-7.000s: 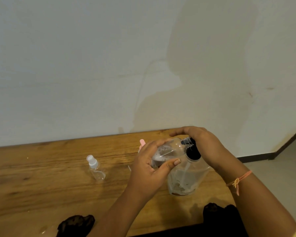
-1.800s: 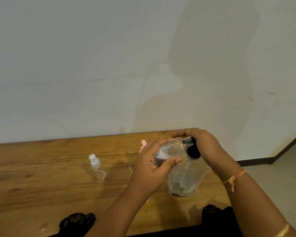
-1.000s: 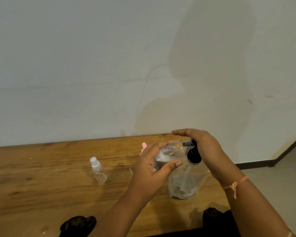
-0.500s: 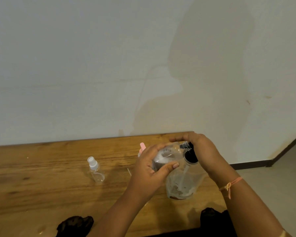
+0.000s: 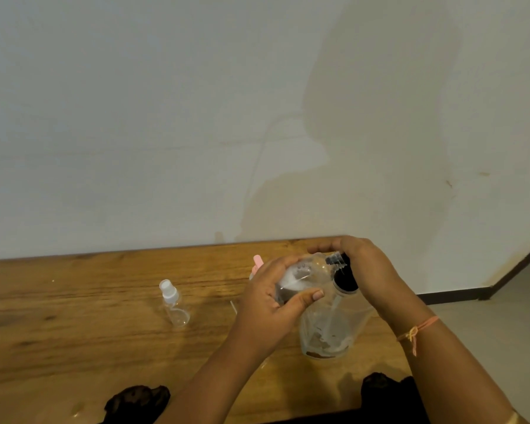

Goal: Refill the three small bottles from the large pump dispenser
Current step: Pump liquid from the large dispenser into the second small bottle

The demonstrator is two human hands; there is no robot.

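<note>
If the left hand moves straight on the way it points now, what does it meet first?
Beyond the small bottle it grips, likely the dispenser's black pump head under the right hand.

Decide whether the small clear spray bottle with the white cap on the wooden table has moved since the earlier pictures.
No. The small clear spray bottle keeps its place relative to the wooden table's back edge.

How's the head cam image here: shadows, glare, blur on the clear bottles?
Head view: soft even light, a broad faint shadow on the wall upper right. Head view: held small bottle shows white glare patches, edges slightly soft. Head view: large dispenser and standing spray bottle are see-through, low contrast against the table; far table edge runs tilted.
</note>
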